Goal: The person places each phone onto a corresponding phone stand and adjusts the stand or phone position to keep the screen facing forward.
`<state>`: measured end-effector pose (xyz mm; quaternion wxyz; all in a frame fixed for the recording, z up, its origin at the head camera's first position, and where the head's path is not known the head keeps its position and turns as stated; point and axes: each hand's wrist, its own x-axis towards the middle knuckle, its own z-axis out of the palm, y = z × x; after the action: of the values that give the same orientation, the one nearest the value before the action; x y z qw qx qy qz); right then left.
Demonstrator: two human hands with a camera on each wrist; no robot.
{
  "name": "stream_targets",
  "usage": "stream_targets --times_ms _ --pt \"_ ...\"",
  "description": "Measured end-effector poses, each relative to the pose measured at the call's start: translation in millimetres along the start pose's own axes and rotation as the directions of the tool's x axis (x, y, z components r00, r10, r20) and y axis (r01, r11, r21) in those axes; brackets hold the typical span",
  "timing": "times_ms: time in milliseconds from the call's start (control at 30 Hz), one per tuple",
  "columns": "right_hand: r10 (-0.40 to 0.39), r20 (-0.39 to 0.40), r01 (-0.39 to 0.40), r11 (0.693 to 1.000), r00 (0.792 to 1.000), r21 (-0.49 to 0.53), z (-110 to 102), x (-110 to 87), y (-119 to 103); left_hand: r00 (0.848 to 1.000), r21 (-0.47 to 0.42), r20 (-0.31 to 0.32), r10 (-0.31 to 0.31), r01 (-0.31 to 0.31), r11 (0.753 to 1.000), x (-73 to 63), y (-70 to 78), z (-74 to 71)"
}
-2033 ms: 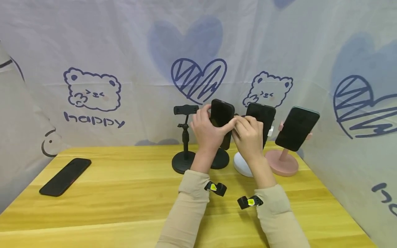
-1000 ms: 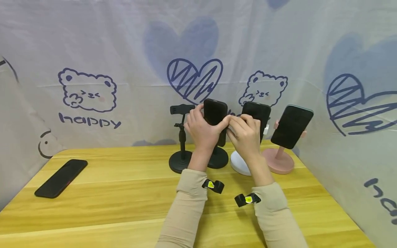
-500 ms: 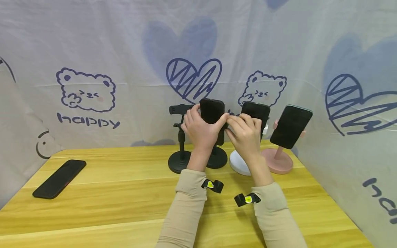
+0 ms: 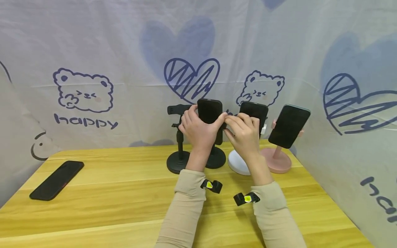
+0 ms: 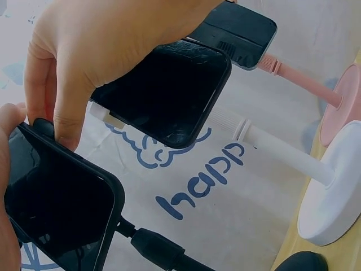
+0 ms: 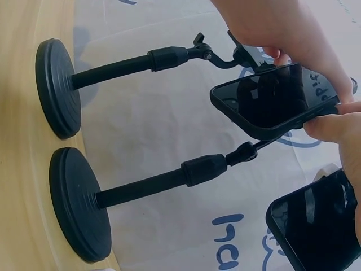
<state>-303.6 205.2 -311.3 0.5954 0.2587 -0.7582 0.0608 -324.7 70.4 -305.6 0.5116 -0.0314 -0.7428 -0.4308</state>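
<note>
In the head view my left hand (image 4: 198, 132) holds a black phone (image 4: 208, 111) by its sides, the thumb at the right edge and the fingers at the left. My right hand (image 4: 246, 134) is at that same right edge. In the left wrist view its fingers pinch a small black clamp arm (image 5: 43, 129) of the phone holder against the phone's side. The phone sits at the top of a black stand, whose round base (image 4: 217, 159) shows below my wrists. Much of the holder behind the phone is hidden.
A second black stand (image 4: 178, 162) with a bare clamp head (image 4: 176, 109) stands just left. To the right are a white stand (image 4: 238, 162) and a pink stand (image 4: 276, 162), each bearing a phone. Another phone (image 4: 57, 179) lies flat on the table's left side.
The phone in my hands has shifted slightly left and turned from a slant to nearly straight. Both hands keep their grip. The whole scene slides a little left as the head view turns.
</note>
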Motion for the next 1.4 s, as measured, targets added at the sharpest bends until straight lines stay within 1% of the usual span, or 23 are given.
stream_targets --times_ms 200,367,667,833,1167,1400 --pt "-0.007 0.032 0.007 1.0 0.999 0.011 0.2 0.8 1.1 1.0 0.002 -0.01 0.0 0.0 1.0 0.2 -0.9 0.2" --pt "0.006 0.059 -0.008 0.999 0.998 0.034 0.1 0.9 1.3 1.0 0.0 -0.007 0.0 0.0 1.0 0.4 -1.3 0.3" --pt "0.035 0.085 -0.04 0.998 0.996 0.05 1.3 -1.2 1.2 0.999 -0.028 0.02 -0.025 0.026 0.999 1.1 -0.8 -0.9" --pt "0.05 0.07 -0.054 0.997 0.996 0.047 2.9 -2.8 3.3 0.999 -0.03 0.031 -0.035 0.035 0.999 1.2 -0.1 -1.9" --pt "0.023 0.025 -0.024 0.999 0.999 0.025 6.5 -4.1 4.1 0.999 -0.035 0.028 -0.033 0.034 0.999 0.6 -0.4 -2.5" --pt "0.025 0.008 -0.025 1.0 1.0 0.007 8.3 -4.3 2.7 0.999 -0.034 0.022 -0.034 0.035 0.999 -0.1 -1.5 -2.1"
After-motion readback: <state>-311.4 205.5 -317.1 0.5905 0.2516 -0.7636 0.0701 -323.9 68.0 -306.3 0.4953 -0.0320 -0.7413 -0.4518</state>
